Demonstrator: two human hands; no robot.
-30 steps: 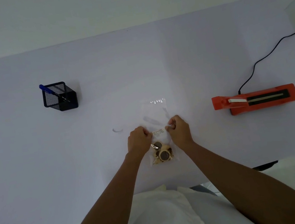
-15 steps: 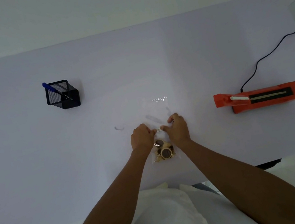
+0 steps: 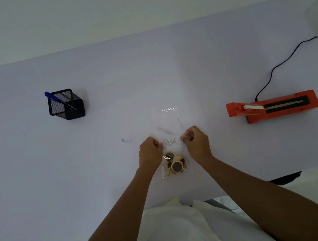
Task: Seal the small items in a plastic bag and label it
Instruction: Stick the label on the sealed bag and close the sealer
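A clear plastic bag [image 3: 168,123] lies flat on the white table [image 3: 38,182], its open end pointing away from me. Several small brown and tan items [image 3: 175,165] sit bunched at its near end. A small white label [image 3: 170,141] with dark print lies on the bag's middle. My left hand [image 3: 150,153] is closed at the bag's left edge, level with the label. My right hand [image 3: 196,143] is closed at the right edge, fingertips pinching the plastic. The label shows between both fists.
A black mesh pen holder [image 3: 66,104] with a blue pen [image 3: 51,97] stands at the far left. An orange heat sealer [image 3: 273,106] with a black cable [image 3: 275,67] lies to the right. A curled transparent strip [image 3: 126,140] lies left of the bag.
Half a second ago my hands were close together over the label. They have since moved apart to the bag's two edges, and the label is uncovered between them.
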